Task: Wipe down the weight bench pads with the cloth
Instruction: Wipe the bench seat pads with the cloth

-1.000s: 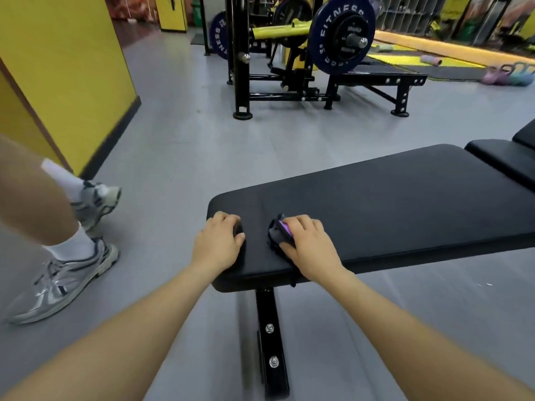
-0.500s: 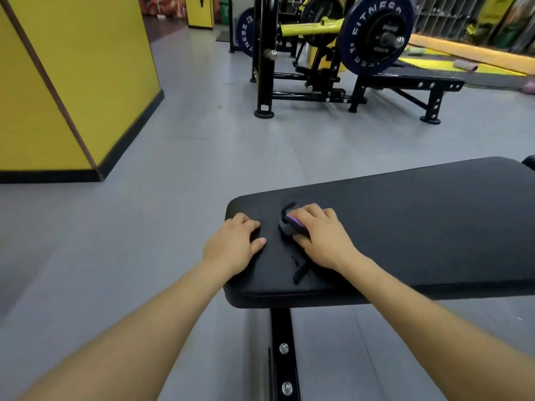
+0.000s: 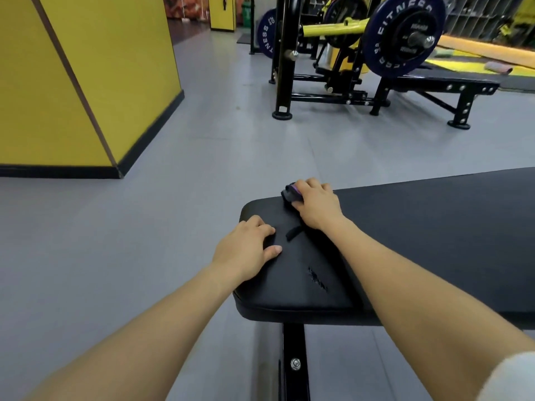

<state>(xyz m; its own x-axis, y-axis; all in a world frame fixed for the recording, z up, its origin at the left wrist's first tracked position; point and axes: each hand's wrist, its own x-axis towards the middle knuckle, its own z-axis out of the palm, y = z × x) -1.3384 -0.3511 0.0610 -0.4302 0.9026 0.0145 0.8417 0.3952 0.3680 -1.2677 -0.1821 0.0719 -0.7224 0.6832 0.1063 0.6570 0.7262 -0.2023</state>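
Cloth [image 3: 290,195] sits bunched at the pad's [image 3: 419,227] far edge under your right hand [image 3: 317,208], fingers curled over it. Your left hand [image 3: 246,250] rests flat nearby, holding nothing.

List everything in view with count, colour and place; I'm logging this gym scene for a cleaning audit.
bench pad: one, black, foreground right
cloth: one, dark with purple, far edge of the pad's end, under the right hand
bench post: one, black, below the pad
weight plates: at least two, dark blue, on the rack
rack: one, black with yellow bar, background
second bench: one, black, under the rack
wall: yellow, black skirting, left
floor: grey
left hand: resting on the pad's end
right hand: pressing the cloth
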